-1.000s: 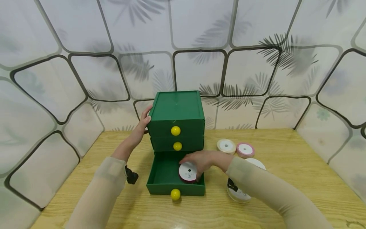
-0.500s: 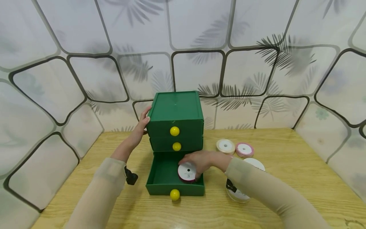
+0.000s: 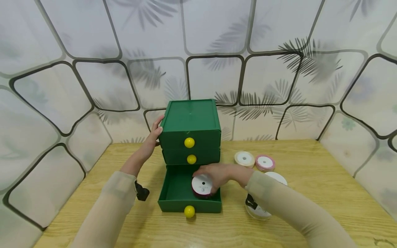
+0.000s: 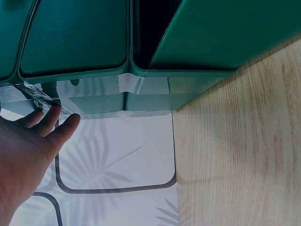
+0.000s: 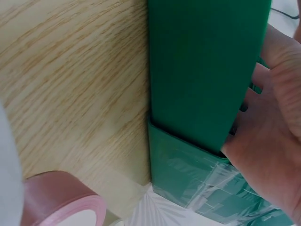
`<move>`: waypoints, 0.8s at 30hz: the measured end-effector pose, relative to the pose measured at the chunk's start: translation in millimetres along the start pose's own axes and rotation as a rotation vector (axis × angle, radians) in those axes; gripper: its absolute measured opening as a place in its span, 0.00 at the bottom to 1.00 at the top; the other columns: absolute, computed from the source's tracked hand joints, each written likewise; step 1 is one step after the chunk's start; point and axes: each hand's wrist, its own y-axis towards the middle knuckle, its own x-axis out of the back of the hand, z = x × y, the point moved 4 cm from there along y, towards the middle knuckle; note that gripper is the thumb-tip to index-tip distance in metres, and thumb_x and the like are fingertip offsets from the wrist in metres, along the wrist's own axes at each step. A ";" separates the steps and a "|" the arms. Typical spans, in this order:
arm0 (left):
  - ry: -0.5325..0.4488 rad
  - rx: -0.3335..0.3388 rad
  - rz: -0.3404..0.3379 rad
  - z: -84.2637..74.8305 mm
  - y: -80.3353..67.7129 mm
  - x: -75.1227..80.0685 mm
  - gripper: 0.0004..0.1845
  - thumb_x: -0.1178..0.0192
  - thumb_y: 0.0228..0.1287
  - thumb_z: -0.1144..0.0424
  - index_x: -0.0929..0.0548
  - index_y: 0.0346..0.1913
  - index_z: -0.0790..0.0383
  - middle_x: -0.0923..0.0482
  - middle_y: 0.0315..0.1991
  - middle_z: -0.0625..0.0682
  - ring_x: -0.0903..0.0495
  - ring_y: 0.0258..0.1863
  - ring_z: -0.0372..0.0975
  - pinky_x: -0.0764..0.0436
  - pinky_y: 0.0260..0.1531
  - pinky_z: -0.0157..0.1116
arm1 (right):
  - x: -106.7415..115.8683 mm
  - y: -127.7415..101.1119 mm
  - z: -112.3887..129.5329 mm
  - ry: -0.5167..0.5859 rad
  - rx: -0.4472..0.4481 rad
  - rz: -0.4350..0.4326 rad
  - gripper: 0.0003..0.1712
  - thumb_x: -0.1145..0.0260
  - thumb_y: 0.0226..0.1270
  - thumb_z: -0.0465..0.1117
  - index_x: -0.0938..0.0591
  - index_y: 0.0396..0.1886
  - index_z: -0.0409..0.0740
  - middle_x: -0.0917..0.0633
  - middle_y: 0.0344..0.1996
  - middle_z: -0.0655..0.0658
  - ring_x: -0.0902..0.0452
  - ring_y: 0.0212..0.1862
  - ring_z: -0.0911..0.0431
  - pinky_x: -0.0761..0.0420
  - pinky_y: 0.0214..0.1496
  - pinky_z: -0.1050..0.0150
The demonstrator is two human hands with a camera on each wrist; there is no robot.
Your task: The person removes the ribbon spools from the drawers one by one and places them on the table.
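A green cabinet of drawers (image 3: pixel 190 115) stands on the table, its bottom drawer (image 3: pixel 169 206) pulled out. Inside the drawer, toward its right side, is a ribbon spool (image 3: pixel 201 186) with a white face and a dark magenta edge. My right hand (image 3: pixel 218 173) reaches over the right wall and grips this spool, fingers at its back and thumb near the front. In the right wrist view the drawer wall hides the spool. My left hand (image 3: pixel 149 143) rests on the cabinet's left side near the top, fingers extended; the left wrist view shows the fingertips at the clear-taped side (image 4: pixel 94 94).
Right of the cabinet lie a cream ribbon spool (image 3: pixel 244 159) and a pink ribbon spool (image 3: pixel 265 162). Two white-faced spools, one at the front (image 3: pixel 258 213) and one behind (image 3: pixel 277 177), are partly covered by my right forearm. A patterned cloth wall (image 3: pixel 214 79) closes off the back.
The held spool has shifted very slightly left in the drawer along with my right fingers. My left hand stays in place on the cabinet.
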 end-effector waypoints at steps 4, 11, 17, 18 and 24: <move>-0.001 -0.005 0.000 -0.6 -0.1 -0.2 0.36 0.66 0.72 0.41 0.61 0.78 0.41 0.70 0.77 0.52 0.55 0.72 0.61 0.49 0.59 0.69 | 3.6 -3.2 -0.3 0.040 0.008 -0.019 0.44 0.21 0.50 0.40 0.29 0.68 0.51 0.26 0.58 0.50 0.32 0.54 0.55 0.32 0.62 0.58; 0.001 -0.002 -0.008 -1.4 -0.1 -0.4 0.36 0.67 0.71 0.42 0.61 0.78 0.43 0.70 0.77 0.52 0.56 0.72 0.60 0.49 0.58 0.70 | 8.1 -10.6 1.1 0.076 0.041 -0.059 0.44 0.21 0.50 0.44 0.30 0.68 0.51 0.26 0.58 0.51 0.31 0.53 0.56 0.30 0.60 0.59; 0.002 -0.008 -0.007 -1.6 -0.6 -0.5 0.36 0.67 0.71 0.42 0.61 0.78 0.43 0.70 0.77 0.52 0.55 0.72 0.60 0.49 0.58 0.70 | 15.6 -22.1 4.3 0.090 0.074 -0.112 0.45 0.21 0.50 0.45 0.30 0.69 0.49 0.26 0.58 0.49 0.31 0.52 0.55 0.28 0.57 0.59; 0.005 -0.009 -0.008 -1.5 -0.6 -0.6 0.36 0.67 0.71 0.42 0.61 0.78 0.43 0.70 0.77 0.52 0.55 0.72 0.60 0.49 0.58 0.70 | 17.2 -24.4 4.6 0.094 0.074 -0.121 0.45 0.22 0.50 0.46 0.30 0.69 0.49 0.26 0.58 0.49 0.31 0.52 0.55 0.28 0.57 0.59; 0.014 -0.018 -0.007 -1.2 -0.4 -1.0 0.37 0.66 0.71 0.41 0.62 0.78 0.45 0.71 0.77 0.51 0.56 0.72 0.60 0.49 0.58 0.71 | 26.3 -38.9 5.9 0.141 0.084 -0.166 0.45 0.22 0.51 0.46 0.31 0.69 0.48 0.27 0.59 0.50 0.32 0.52 0.54 0.26 0.54 0.60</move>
